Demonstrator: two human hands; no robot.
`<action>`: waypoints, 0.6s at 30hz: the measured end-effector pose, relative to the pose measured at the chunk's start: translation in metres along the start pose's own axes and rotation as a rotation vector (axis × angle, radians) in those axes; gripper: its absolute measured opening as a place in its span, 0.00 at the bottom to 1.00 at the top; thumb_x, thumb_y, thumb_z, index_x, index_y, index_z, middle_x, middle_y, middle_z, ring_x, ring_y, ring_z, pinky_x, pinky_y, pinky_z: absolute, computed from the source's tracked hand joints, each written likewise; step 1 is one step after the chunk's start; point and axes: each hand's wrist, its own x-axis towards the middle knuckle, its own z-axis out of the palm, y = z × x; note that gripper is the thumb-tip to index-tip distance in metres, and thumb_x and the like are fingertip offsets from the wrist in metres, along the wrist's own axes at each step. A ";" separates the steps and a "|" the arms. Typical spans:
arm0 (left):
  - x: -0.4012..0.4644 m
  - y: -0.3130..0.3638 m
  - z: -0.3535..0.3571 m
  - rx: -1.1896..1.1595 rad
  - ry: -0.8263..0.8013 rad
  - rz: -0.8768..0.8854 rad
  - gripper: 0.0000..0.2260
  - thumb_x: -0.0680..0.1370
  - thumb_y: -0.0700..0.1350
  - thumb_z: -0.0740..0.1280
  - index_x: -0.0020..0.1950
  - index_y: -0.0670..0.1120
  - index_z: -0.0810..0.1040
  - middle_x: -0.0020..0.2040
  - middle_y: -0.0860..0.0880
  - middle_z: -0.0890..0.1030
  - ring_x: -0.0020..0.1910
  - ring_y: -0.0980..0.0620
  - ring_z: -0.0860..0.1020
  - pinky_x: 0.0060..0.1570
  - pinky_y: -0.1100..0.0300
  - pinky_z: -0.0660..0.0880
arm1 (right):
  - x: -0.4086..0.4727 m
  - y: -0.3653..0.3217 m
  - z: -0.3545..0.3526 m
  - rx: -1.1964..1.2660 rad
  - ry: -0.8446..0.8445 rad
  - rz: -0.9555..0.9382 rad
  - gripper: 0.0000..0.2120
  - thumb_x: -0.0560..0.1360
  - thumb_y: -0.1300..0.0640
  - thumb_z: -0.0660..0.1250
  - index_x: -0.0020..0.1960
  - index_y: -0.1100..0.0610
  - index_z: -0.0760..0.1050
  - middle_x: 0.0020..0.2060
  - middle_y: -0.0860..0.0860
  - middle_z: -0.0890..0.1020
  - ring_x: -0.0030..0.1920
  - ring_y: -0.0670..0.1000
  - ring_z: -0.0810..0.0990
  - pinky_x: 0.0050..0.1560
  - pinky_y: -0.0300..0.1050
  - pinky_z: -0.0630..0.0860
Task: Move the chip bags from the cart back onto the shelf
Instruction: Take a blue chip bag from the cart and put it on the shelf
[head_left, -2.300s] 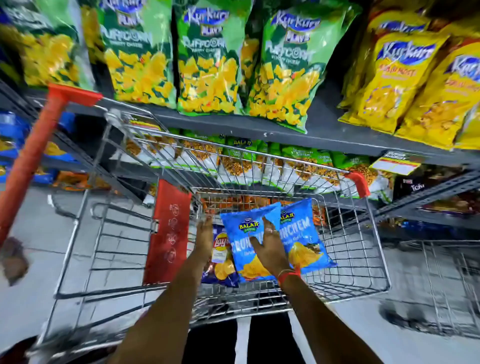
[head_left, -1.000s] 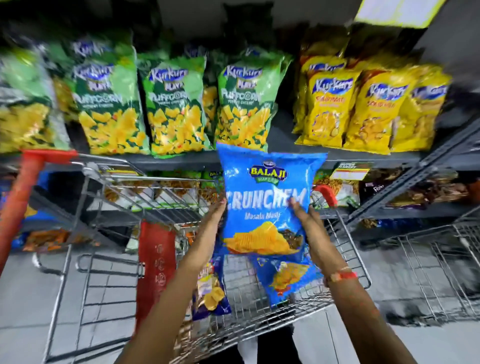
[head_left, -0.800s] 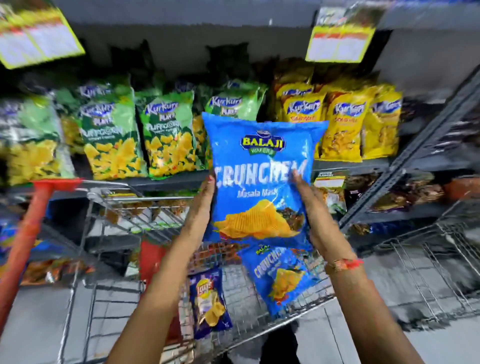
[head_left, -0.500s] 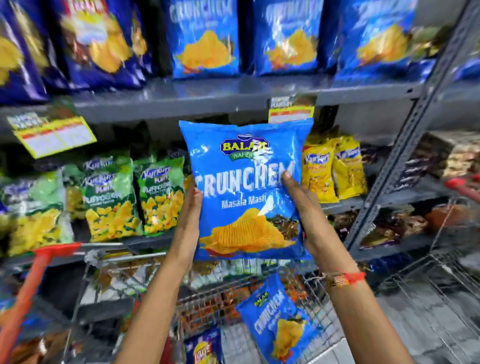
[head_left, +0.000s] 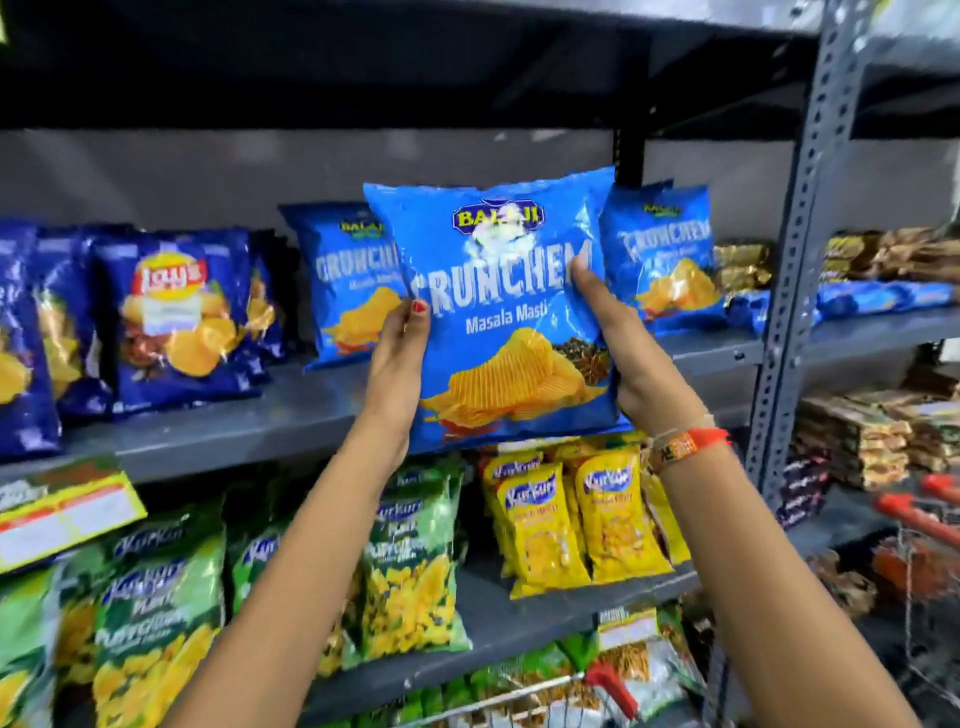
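Hands grip a blue Crunchem bag (head_left: 506, 317) by its sides, left hand (head_left: 397, 364) and right hand (head_left: 631, 358) both grasping it, upright before the shelf (head_left: 234, 421) holding matching bags (head_left: 662, 260).

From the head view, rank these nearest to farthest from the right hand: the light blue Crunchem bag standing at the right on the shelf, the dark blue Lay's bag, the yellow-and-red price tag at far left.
From the right hand:
1. Light blue Crunchem bag, just right of it, behind the held bag.
2. Dark blue Lay's bag, well left on the same shelf.
3. Yellow-and-red price tag, far left on the shelf edge, lower.
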 end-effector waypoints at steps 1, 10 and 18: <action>0.015 0.002 0.007 -0.001 -0.010 0.010 0.09 0.78 0.55 0.58 0.54 0.55 0.73 0.59 0.55 0.78 0.58 0.58 0.77 0.64 0.58 0.71 | 0.013 -0.007 -0.003 -0.018 -0.004 -0.008 0.28 0.65 0.34 0.70 0.58 0.49 0.79 0.59 0.50 0.83 0.61 0.52 0.80 0.68 0.53 0.72; 0.127 -0.023 0.056 0.034 -0.024 0.018 0.17 0.79 0.44 0.59 0.68 0.43 0.67 0.60 0.50 0.76 0.47 0.64 0.75 0.41 0.77 0.75 | 0.140 -0.006 -0.040 -0.185 0.040 0.001 0.37 0.64 0.28 0.65 0.63 0.53 0.76 0.61 0.51 0.81 0.60 0.52 0.80 0.66 0.53 0.73; 0.165 -0.069 0.069 -0.012 -0.034 -0.061 0.19 0.79 0.38 0.58 0.70 0.41 0.63 0.63 0.42 0.75 0.47 0.55 0.78 0.51 0.65 0.74 | 0.206 0.043 -0.064 -0.100 0.078 0.053 0.39 0.65 0.32 0.68 0.65 0.59 0.72 0.61 0.54 0.80 0.54 0.50 0.83 0.58 0.47 0.79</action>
